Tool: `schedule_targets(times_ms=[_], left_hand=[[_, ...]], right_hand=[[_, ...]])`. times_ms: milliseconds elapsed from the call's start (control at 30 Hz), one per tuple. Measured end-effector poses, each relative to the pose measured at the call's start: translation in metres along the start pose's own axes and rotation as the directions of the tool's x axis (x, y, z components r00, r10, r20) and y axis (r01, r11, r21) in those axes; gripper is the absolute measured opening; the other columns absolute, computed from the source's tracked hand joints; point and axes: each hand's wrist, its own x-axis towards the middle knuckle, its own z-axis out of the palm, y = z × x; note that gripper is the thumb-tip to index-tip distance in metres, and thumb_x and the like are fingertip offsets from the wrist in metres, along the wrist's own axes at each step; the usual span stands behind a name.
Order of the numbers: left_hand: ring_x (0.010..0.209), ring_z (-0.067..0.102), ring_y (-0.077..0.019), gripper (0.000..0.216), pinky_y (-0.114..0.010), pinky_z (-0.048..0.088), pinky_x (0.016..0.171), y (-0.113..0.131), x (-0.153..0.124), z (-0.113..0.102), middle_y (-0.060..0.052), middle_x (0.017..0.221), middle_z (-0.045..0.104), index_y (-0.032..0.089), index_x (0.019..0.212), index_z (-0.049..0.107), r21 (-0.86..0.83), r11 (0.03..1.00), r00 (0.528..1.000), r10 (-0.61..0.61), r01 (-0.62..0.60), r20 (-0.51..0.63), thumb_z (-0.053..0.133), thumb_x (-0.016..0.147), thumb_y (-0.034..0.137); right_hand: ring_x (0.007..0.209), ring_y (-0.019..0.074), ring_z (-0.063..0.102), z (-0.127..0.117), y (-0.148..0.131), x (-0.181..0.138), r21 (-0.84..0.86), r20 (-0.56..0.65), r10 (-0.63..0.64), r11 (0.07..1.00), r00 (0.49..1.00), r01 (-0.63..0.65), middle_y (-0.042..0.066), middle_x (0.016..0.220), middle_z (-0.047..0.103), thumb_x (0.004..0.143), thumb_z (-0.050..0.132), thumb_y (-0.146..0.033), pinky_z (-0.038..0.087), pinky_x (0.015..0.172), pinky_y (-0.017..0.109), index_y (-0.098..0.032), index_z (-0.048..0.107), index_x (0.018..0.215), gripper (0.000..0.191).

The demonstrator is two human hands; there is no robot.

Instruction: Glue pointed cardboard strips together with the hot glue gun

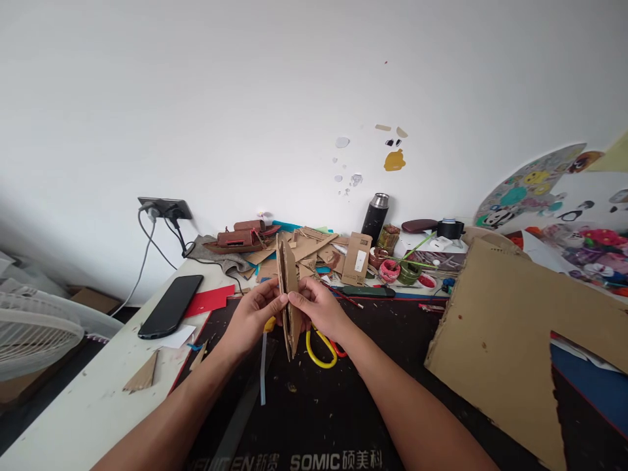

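Note:
Two narrow cardboard pieces (293, 271) stand upright on edge between my hands, face to face with a thin gap along part of their length. My left hand (260, 307) pinches them from the left, thumb at the near edge. From the right, my right hand (316, 304) grips the same pieces, its thumb beside the other thumb. Below them on the black mat (343, 405) lie scissors with yellow and red handles (321, 363), partly hidden by my right hand. A glue gun with a yellow body (269, 324) and a translucent glue stick (263, 373) shows under my left hand.
Cardboard scraps (314, 248) and a brown model boat (238, 239) lie at the back. A black flask (377, 219) and paint jars (390, 269) stand right of them. A large cardboard sheet (495, 327) covers the right side; a phone (171, 306) lies left.

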Motion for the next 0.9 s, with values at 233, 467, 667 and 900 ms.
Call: schedule_targets(times_ms=[233, 467, 667, 900], left_hand=[[0.067, 0.058, -0.0169, 0.058, -0.028, 0.048, 0.059, 0.0036, 0.0, 0.0001, -0.003, 0.084, 0.068, 0.017, 0.126, 0.072, 0.041, 0.999, 1.0, 0.02, -0.021, 0.002, 0.085, 0.081, 0.052], [0.081, 0.06, -0.021, 0.067, -0.029, 0.049, 0.065, -0.0011, -0.0028, -0.0061, -0.003, 0.09, 0.065, 0.019, 0.145, 0.058, 0.147, 0.989, 0.993, -0.01, -0.007, 0.118, 0.077, 0.09, 0.051], [0.072, 0.055, -0.0182, 0.062, -0.028, 0.051, 0.057, -0.0029, -0.0038, -0.006, -0.002, 0.09, 0.061, 0.019, 0.143, 0.057, 0.254, 0.967, 0.968, -0.05, -0.015, 0.247, 0.071, 0.094, 0.054], [0.071, 0.056, -0.0175, 0.052, -0.027, 0.049, 0.061, 0.0028, -0.0041, -0.0058, -0.002, 0.084, 0.062, 0.017, 0.124, 0.069, 0.267, 0.963, 0.978, -0.013, -0.044, 0.207, 0.071, 0.093, 0.059]], right_hand=[[0.046, 0.0124, 0.055, -0.0022, -0.0012, 0.0008, -0.02, 0.001, -0.036, 0.999, 0.999, 0.036, -0.007, 0.065, 0.054, 0.083, 0.073, -0.075, 0.043, 0.038, 0.023, -0.023, 0.057, 0.094, 0.055], [0.051, 0.0146, 0.058, -0.0081, -0.0018, 0.0007, -0.061, 0.014, -0.053, 0.997, 0.999, 0.053, -0.003, 0.069, 0.058, 0.089, 0.065, -0.078, 0.045, 0.043, 0.026, -0.022, 0.063, 0.099, 0.056], [0.05, 0.0141, 0.053, -0.0082, 0.0013, 0.0024, -0.109, -0.008, -0.04, 0.993, 0.999, 0.039, -0.003, 0.063, 0.056, 0.08, 0.069, -0.083, 0.043, 0.044, 0.027, -0.02, 0.062, 0.084, 0.063], [0.06, 0.0147, 0.056, -0.0053, -0.0024, 0.0017, -0.07, -0.036, -0.02, 0.997, 0.999, 0.017, -0.001, 0.071, 0.061, 0.075, 0.077, -0.077, 0.042, 0.051, 0.025, -0.018, 0.065, 0.086, 0.061]])
